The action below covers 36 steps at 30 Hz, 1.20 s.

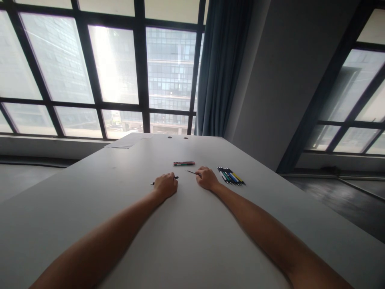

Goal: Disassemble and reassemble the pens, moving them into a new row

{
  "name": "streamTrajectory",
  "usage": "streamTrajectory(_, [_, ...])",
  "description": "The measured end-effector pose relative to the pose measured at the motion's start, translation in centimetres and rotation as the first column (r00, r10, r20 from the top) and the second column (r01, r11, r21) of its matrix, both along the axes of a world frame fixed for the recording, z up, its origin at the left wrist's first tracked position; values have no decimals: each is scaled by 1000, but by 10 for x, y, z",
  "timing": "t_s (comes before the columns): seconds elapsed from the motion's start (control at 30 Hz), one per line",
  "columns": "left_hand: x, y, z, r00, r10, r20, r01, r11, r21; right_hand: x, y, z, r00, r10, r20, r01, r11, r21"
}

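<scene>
My left hand (pixel 166 185) is closed around a dark pen (pixel 176 177) just above the white tabletop; one end pokes out past the fingers and the other shows on the left side of the hand. Between the fingertips of my right hand (pixel 206 178) is a thin dark stick (pixel 191 172) like a pen refill, its free end pointing left toward my left hand. Right of my right hand lies a slanted row of several pens (pixel 231 176) in black, white, green, blue and yellow. A few more pens (pixel 183 163) lie sideways just beyond both hands.
The long white table (pixel 126 241) stretches away to the windows (pixel 171 68). Thin white sheets (pixel 128 141) lie at its far left, and two dark round holes (pixel 185 138) are near the far edge. A blue curtain (pixel 224 72) hangs behind, beside a grey pillar (pixel 288 72).
</scene>
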State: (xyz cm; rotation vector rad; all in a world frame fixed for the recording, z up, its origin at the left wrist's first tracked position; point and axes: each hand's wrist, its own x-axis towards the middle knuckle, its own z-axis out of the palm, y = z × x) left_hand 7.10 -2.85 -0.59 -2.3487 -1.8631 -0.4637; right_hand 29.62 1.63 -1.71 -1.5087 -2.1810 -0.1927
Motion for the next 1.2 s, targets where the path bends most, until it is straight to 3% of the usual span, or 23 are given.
streamTrajectory(0.1, [0,-1,1,1000,-2,7,2,1000,-23,0,-1,1,1000,-6,-30,7,999,38])
streamTrajectory(0.2, [0,-3,3,999,-27,33,28,999,-21,-1,-4,5,991,-24,-133,46,985,165])
streamTrajectory(0.27, [0,-3,3,995,-90,52,89,996,10,-4,-9,8,980,-5,-199,53,969,239])
streamTrajectory(0.33, [-1,-3,3,981,-179,70,176,983,53,-10,-16,10,977,74,-201,-17,962,274])
streamTrajectory(0.5, [-2,1,-1,912,-399,96,382,911,154,-29,-32,11,944,329,-1,-321,922,216])
streamTrajectory(0.6, [-2,3,-3,876,-464,130,441,881,169,-33,-34,11,937,346,41,-347,917,196])
streamTrajectory(0.8, [-3,3,-2,869,-465,170,441,882,164,-31,-32,10,926,377,11,-372,910,182])
streamTrajectory(0.87, [-3,0,1,871,-475,126,447,873,197,-31,-32,10,939,344,-1,-339,925,172])
streamTrajectory(0.97, [-1,-6,7,876,-482,20,463,853,239,-31,-31,11,980,189,-54,-178,970,167])
streamTrajectory(1.1, [0,-11,9,907,-420,14,417,904,99,-28,-28,11,996,22,-90,-10,992,129])
streamTrajectory(1.2, [1,-10,8,938,-346,28,344,938,45,-27,-27,10,996,-23,-83,33,993,114])
